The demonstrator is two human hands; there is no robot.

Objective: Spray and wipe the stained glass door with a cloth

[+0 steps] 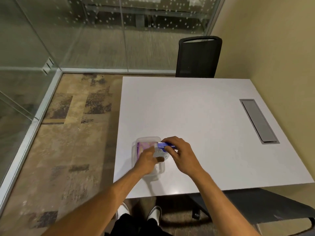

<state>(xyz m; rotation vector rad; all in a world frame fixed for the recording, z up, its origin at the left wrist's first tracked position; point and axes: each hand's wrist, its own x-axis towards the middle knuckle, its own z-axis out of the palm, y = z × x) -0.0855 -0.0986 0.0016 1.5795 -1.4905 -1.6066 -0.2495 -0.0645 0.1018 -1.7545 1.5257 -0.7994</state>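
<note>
A clear plastic tub [146,139] sits near the front left corner of the white table [196,116]. A purple cloth [144,145] lies in its far end. My left hand [147,160] reaches into the tub and rests against the clear body of a spray bottle [160,153]. My right hand [179,154] is closed around the bottle's blue spray head. The bottle's lower part is hidden behind my hands. Glass walls [102,40] dotted with white spots stand beyond the table and along the left.
A black mesh chair [198,57] stands at the table's far side. Another dark chair [265,212] is tucked at the near right. A grey cable hatch [259,120] is set into the tabletop on the right. Patterned carpet [76,133] lies to the left.
</note>
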